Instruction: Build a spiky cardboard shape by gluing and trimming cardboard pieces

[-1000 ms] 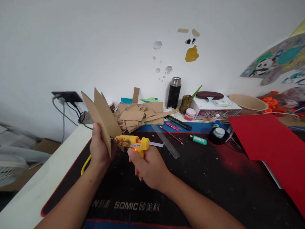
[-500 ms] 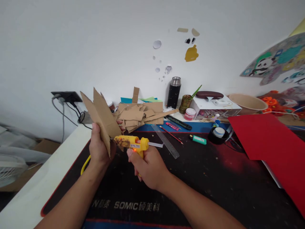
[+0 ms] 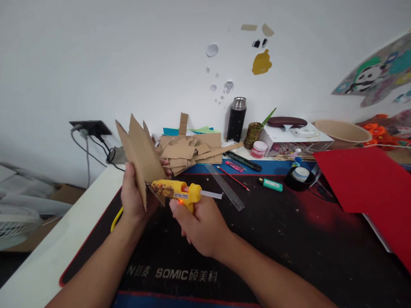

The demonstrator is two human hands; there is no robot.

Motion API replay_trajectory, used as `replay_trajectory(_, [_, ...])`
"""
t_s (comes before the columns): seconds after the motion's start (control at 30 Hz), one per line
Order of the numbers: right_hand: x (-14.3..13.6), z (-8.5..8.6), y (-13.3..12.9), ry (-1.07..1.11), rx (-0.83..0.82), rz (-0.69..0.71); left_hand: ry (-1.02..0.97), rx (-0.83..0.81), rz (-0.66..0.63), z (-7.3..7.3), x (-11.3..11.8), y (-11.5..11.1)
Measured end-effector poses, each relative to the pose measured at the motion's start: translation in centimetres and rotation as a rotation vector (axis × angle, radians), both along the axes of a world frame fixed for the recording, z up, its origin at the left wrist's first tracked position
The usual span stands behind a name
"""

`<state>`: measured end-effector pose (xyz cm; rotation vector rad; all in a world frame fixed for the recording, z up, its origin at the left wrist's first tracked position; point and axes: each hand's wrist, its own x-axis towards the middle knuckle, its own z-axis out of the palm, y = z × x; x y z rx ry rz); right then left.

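Note:
My left hand (image 3: 133, 196) is closed around a folded brown cardboard piece (image 3: 141, 149) with pointed upper ends, held upright above the mat. Its thumb presses the near side, and fingertips show at the far edge. In my right hand (image 3: 202, 222) is a yellow hot glue gun (image 3: 173, 190) with brown stains and a lit red light. A white glue stick (image 3: 211, 194) sticks out of its back end. The gun's nozzle points left and meets the lower part of the cardboard; the tip itself is hidden there.
Behind my hands lies a pile of cardboard scraps (image 3: 189, 149). A clear ruler (image 3: 224, 188), a red pencil (image 3: 233, 179), a box cutter (image 3: 244, 160) and a green lighter (image 3: 270, 185) rest on the dark mat (image 3: 257, 231). Red sheets (image 3: 362, 184) cover the right side. A black flask (image 3: 236, 119) stands by the wall.
The view has shifted slightly. The cardboard is turned a little in my left hand, and the glue gun stays at its lower part.

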<state>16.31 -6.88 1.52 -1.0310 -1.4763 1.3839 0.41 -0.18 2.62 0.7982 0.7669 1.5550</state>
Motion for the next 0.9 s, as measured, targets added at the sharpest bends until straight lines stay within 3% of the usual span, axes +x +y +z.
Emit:
replay_trajectory(0.47, [-0.06,1.02,-0.21,-0.041,0.065,-0.011,0.083,-0.011,0.002,0.5,0.32,-0.31])
replay_trajectory(0.9, [-0.28,0.89,-0.18,-0.021,0.174,-0.048,-0.005,-0.04,-0.034,0.36,0.45,-0.32])
